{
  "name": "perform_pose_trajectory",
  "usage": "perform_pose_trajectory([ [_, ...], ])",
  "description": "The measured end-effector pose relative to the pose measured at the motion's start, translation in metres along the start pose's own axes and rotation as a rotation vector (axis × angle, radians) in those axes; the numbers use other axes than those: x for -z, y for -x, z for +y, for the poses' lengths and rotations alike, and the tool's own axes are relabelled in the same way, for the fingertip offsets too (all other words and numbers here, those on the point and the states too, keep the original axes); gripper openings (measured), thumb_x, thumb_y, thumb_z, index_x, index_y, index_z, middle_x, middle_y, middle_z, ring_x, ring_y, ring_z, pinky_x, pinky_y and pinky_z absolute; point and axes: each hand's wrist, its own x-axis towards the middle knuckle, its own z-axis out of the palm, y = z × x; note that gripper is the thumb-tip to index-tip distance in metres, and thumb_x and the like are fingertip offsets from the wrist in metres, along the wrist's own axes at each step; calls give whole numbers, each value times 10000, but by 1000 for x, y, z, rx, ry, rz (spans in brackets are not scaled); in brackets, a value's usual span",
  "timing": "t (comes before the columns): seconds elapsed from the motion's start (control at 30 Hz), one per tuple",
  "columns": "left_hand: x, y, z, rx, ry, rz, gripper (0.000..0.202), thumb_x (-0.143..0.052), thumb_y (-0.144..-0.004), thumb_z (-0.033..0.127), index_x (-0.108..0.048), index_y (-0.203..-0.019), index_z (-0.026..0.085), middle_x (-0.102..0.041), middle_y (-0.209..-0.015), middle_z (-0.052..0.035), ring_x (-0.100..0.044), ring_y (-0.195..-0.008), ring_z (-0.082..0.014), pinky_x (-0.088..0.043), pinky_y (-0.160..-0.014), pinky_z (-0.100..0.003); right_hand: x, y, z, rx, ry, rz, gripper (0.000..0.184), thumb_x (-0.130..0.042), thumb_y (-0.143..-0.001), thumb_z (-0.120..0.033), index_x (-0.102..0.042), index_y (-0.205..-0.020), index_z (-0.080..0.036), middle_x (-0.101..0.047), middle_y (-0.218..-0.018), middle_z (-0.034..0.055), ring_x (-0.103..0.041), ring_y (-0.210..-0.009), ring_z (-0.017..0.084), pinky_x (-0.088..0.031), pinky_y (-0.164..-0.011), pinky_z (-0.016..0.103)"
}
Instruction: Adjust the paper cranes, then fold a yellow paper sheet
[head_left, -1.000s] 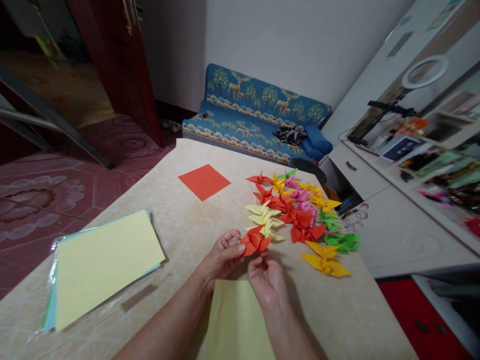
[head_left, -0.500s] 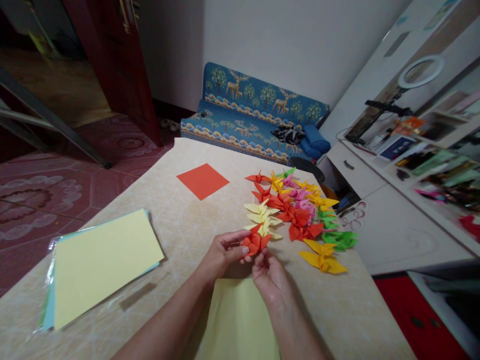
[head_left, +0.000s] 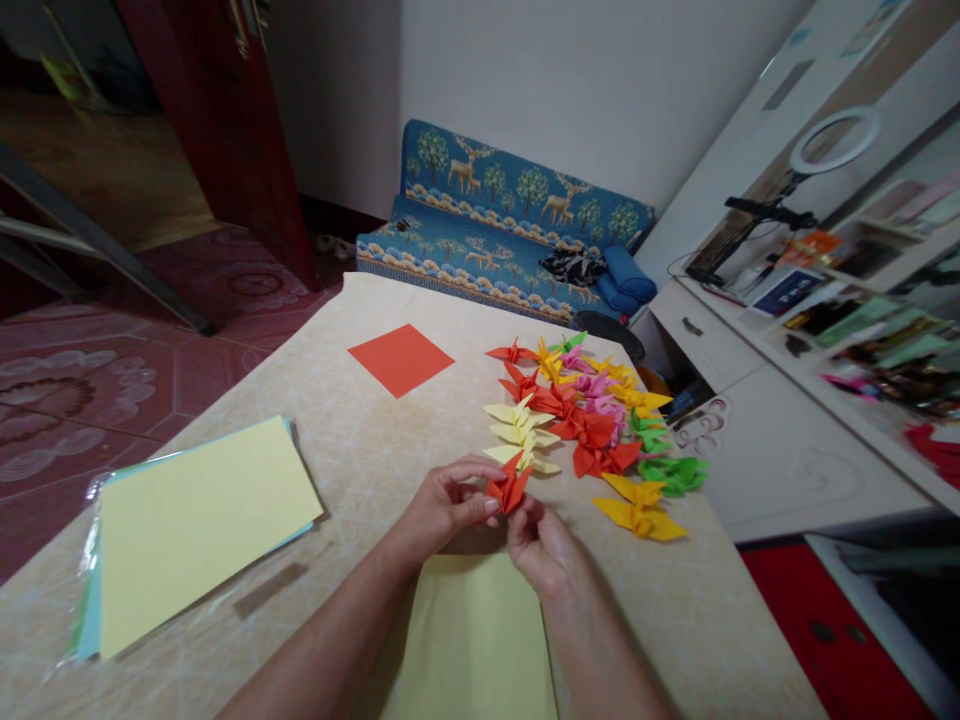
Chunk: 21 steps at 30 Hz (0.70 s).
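Both my hands hold a small orange folded paper crane (head_left: 510, 490) just above the table. My left hand (head_left: 442, 510) pinches its left side with thumb and fingers. My right hand (head_left: 544, 545) grips its lower end from below. Beyond it lies a row of several finished paper cranes (head_left: 592, 420) in yellow, red, pink, green and orange. A flat orange paper square (head_left: 400, 358) lies farther back. A yellow sheet (head_left: 472, 640) lies under my forearms.
A stack of coloured paper in a plastic sleeve (head_left: 195, 530), yellow on top, lies at the left of the beige table (head_left: 360, 450). Behind the table stands a blue patterned sofa (head_left: 502, 225). White cabinets (head_left: 757, 440) with a ring light (head_left: 832, 140) are on the right.
The orange crane has been squeezed narrower between my hands and turned more upright. My hands have drawn slightly closer together.
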Motion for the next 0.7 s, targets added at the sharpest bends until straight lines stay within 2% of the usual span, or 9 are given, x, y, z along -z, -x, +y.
perform_pose_trajectory([
  [0.07, -1, -1, 0, 45, 3, 76, 252, -769, -651, 250, -692, -860, 133, -655, -856, -66, -609, -594, -118, -503, -550, -236, -3, 3, 3, 30, 2, 56, 87, -575, -801, -70, -622, -779, -139, -671, -615, -25, -617, -471, 55, -530, -468, 126],
  [0.17, -2, -2, -1, 61, 21, 212, 272, -804, -596, 256, -658, -778, 116, -651, -618, -22, -584, -510, -112, -468, -491, -210, -7, 12, 12, 118, 91, 150, 58, -604, -803, -155, -600, -750, -132, -653, -607, -2, -598, -462, 69, -517, -455, 157],
  [0.23, -2, -3, -2, 37, 21, 277, 274, -815, -572, 256, -649, -744, 122, -660, -617, -19, -575, -503, -108, -466, -484, -211, -11, 20, 20, 264, 234, 185, 120, -636, -791, -244, -572, -751, -150, -620, -597, -24, -533, -412, 58, -452, -387, 148],
  [0.33, -3, -3, -4, 8, -43, 339, 254, -813, -568, 254, -662, -732, 132, -664, -659, -20, -564, -501, -103, -460, -467, -206, -15, 31, 29, 631, 588, 167, 200, -668, -766, -336, -547, -771, -178, -547, -576, -68, -438, -391, 36, -338, -356, 127],
  [0.4, -3, -3, -5, -46, -117, 346, 220, -802, -584, 245, -681, -729, 133, -659, -734, -36, -578, -548, -111, -469, -486, -208, -17, 33, 32, 744, 846, 179, 231, -693, -739, -356, -564, -796, -173, -528, -560, -66, -439, -421, 45, -331, -383, 134],
  [0.47, -3, -3, -6, -111, -204, 329, 172, -783, -612, 235, -703, -726, 134, -640, -812, -56, -595, -629, -128, -482, -526, -211, -17, 33, 30, 775, 1014, 206, 256, -700, -723, -375, -583, -795, -159, -520, -544, -57, -442, -437, 57, -337, -403, 150],
  [0.53, -2, -3, -5, -150, -263, 303, 134, -764, -641, 232, -720, -728, 140, -622, -842, -71, -595, -686, -143, -486, -555, -214, -16, 30, 26, 792, 1057, 233, 269, -678, -736, -403, -584, -774, -153, -512, -528, -52, -435, -434, 62, -334, -407, 158],
  [0.63, -1, -2, -3, -176, -290, 257, 103, -747, -665, 230, -731, -725, 148, -617, -820, -79, -592, -734, -161, -490, -617, -232, -15, 26, 17, 775, 948, 262, 309, -646, -755, -447, -573, -851, -163, -560, -591, -36, -478, -444, 68, -318, -391, 151],
  [0.7, -1, -1, -3, -184, -288, 210, 99, -740, -677, 226, -733, -732, 144, -625, -826, -85, -595, -772, -171, -488, -678, -248, -14, 24, 10, 671, 843, 236, 361, -635, -753, -481, -564, -935, -178, -610, -680, -15, -531, -478, 82, -302, -374, 145],
])
